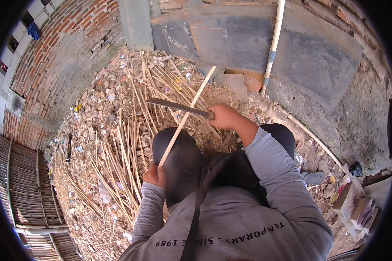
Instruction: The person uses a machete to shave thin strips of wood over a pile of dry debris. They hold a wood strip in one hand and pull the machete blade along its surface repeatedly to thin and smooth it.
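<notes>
My left hand point(154, 176) is closed around the lower end of a long pale bamboo strip point(173, 140), which slants up and away to the right past my knee. In my right hand point(223, 116) is the handle of a machete point(175, 105), its dark blade pointing left. The blade crosses the strip a little above its middle and appears to rest against it. Below the blade, the strip passes over my dark-trousered left knee. My fingers hide most of the machete's handle and the strip's near end.
Cut bamboo strips point(125, 152) lie in loose bundles on rubble-strewn ground to the left and ahead. A pale pole point(273, 48) leans against grey sheet panels point(235, 35). Brick walls point(69, 48) stand behind, a slatted bamboo panel point(26, 178) at far left, a sandal point(313, 178) at right.
</notes>
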The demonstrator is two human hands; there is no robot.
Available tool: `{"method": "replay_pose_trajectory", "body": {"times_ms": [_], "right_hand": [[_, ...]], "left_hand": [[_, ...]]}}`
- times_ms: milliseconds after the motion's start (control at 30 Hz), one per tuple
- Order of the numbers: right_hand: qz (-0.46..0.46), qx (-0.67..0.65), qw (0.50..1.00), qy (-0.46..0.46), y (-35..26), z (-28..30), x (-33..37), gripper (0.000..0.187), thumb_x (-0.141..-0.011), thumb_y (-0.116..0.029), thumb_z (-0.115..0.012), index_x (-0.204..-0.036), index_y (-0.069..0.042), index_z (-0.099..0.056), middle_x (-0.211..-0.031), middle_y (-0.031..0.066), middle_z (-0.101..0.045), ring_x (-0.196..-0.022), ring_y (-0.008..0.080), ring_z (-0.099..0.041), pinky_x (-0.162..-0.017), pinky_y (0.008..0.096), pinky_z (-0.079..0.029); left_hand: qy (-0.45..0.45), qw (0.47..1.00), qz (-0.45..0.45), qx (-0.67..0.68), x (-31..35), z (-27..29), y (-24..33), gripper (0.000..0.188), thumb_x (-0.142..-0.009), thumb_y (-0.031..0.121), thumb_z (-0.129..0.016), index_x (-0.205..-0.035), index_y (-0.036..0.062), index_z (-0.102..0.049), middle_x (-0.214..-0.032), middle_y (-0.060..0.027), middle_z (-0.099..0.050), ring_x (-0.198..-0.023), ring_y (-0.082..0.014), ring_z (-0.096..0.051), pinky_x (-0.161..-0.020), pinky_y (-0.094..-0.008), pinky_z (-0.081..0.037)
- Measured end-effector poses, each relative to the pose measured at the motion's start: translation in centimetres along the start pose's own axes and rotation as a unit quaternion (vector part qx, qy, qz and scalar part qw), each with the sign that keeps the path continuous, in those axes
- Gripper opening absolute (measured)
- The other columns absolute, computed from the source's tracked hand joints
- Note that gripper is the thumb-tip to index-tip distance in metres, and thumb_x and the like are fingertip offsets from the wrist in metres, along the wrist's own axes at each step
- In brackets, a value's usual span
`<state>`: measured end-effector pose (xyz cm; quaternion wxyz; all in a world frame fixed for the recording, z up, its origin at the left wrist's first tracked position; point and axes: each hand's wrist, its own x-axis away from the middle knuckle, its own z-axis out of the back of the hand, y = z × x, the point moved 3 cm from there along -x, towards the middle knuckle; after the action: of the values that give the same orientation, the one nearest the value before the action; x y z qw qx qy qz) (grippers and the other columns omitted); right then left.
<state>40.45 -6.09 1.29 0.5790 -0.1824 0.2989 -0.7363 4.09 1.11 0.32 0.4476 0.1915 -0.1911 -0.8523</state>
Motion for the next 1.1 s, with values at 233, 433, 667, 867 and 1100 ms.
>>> {"method": "replay_pose_trajectory", "body": {"times_ms": [233,433,667,867,1100], "right_hand": [[-0.093,0.097,0.991,-0.008,-1.0,0.6,0.0,0.028,-0.074,-0.029,-0.068,-0.094,-0.01,-0.066,-0.083,0.0171,-0.066,-0.084,0.0377,-0.064,-0.074,0.0481,-0.05],[-0.073,0.123,0.99,0.003,-1.2,3.2,0.6,0.024,-0.072,-0.023,-0.066,-0.093,-0.011,-0.069,-0.091,0.0151,-0.068,-0.088,0.0342,-0.066,-0.077,0.0465,-0.053],[-0.092,0.122,0.988,-0.026,-2.8,3.4,1.0,0.023,-0.073,-0.02,-0.064,-0.093,-0.011,-0.069,-0.09,0.0158,-0.068,-0.087,0.0344,-0.066,-0.076,0.0467,-0.053],[-0.032,0.115,0.988,-0.101,-3.9,0.4,0.1,0.022,-0.07,-0.021,-0.064,-0.088,-0.008,-0.069,-0.083,0.0169,-0.067,-0.084,0.0355,-0.066,-0.073,0.0467,-0.052],[-0.089,0.086,0.992,-0.036,2.0,0.8,-0.6,0.026,-0.071,-0.02,-0.062,-0.087,-0.001,-0.068,-0.087,0.0228,-0.067,-0.085,0.0399,-0.064,-0.074,0.0455,-0.051]], "left_hand": [[-0.021,0.999,0.028,-0.024,-0.3,0.6,0.8,0.04,-0.094,0.038,-0.05,-0.079,0.0018,-0.054,-0.067,-0.0272,-0.058,-0.067,-0.0483,-0.058,-0.06,-0.0532,-0.044],[-0.013,0.999,0.027,-0.04,-0.3,0.1,0.0,0.042,-0.095,0.041,-0.049,-0.08,0.0026,-0.055,-0.067,-0.027,-0.059,-0.066,-0.0492,-0.058,-0.06,-0.0545,-0.044],[-0.028,0.998,0.009,-0.056,-0.2,-0.5,-0.8,0.039,-0.094,0.042,-0.051,-0.084,0.0041,-0.054,-0.067,-0.0263,-0.06,-0.067,-0.0486,-0.059,-0.06,-0.0548,-0.045],[-0.05,0.997,0.012,-0.049,-0.1,0.3,-0.6,0.036,-0.094,0.04,-0.052,-0.087,0.0045,-0.053,-0.068,-0.0262,-0.06,-0.068,-0.0484,-0.06,-0.061,-0.0548,-0.046],[-0.077,0.993,0.017,-0.083,-1.0,0.9,0.4,0.034,-0.093,0.038,-0.053,-0.089,0.0044,-0.055,-0.068,-0.0277,-0.061,-0.067,-0.049,-0.061,-0.062,-0.0559,-0.048]]}}
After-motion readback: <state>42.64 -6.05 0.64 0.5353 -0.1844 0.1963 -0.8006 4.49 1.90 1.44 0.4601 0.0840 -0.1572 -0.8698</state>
